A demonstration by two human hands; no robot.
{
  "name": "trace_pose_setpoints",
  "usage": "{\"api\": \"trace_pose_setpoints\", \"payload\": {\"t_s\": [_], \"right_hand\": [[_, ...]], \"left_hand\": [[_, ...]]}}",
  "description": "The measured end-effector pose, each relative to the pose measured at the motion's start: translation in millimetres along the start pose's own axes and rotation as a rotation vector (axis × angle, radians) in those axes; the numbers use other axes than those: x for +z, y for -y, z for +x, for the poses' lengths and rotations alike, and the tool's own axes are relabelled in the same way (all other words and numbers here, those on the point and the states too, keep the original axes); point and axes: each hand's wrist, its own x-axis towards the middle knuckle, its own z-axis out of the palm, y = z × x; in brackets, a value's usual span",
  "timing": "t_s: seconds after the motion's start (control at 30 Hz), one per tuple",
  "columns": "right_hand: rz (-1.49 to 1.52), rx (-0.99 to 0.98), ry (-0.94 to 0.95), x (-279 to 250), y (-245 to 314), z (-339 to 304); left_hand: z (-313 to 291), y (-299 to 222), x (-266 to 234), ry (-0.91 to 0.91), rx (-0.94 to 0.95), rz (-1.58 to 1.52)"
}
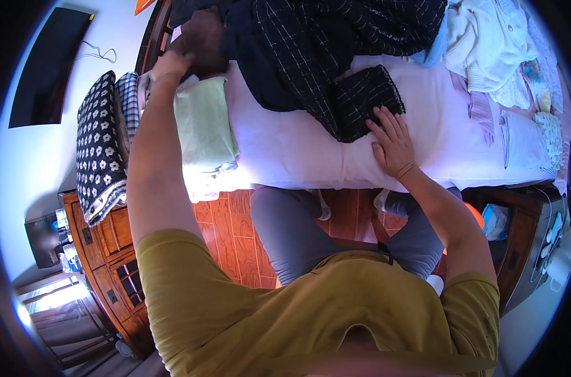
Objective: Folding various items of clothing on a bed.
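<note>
At the far left my left hand [172,64] reaches across the bed, its fingers curled at the edge of a dark brown cloth [207,41]. Just below it lies a folded pale green cloth [204,119]. My right hand [393,139] rests with fingers spread, partly on the bed and with its fingertips at the end of a sleeve of a black garment with thin white checks [367,94]. This garment lies rumpled over the far middle of the bed, beside a plain dark garment [254,75].
A white knitted garment [487,47] and folded light clothes [523,141] lie at the right of the pale bedsheet [285,157]. At the left stand a folded black flower-print textile [100,138] and a checked cloth [127,100]. A wooden cabinet [103,235] stands at the lower left.
</note>
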Motion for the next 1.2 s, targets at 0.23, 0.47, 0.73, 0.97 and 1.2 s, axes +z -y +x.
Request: {"api": "trace_pose_setpoints", "payload": {"t_s": [0.23,0.47,0.73,0.97,1.2], "right_hand": [[-0.007,-0.007,-0.031,1.6,2.3,0.1],[-0.03,0.008,-0.035,-1.3,-1.1,-7.4],[-0.064,-0.022,-0.044,5.9,9.9,-2.5],[0.712,0.514,0.012,83.5,-23.1,-35.3],[1.032,0.578,-0.045,64.4,-35.2,-29.9]], "left_hand": [[26.2,14.6,50.5,-0.379,0.377,0.217],[-58.8,-76.9,19.2,-0.418,0.669,-1.017],[-235.7,-204.0,85.1,-0.402,1.124,-0.698],[-298.3,-204.9,183.7,-0.014,1.554,-0.484],[-221.4,-128.2,128.1,-0.559,0.92,-1.202]]}}
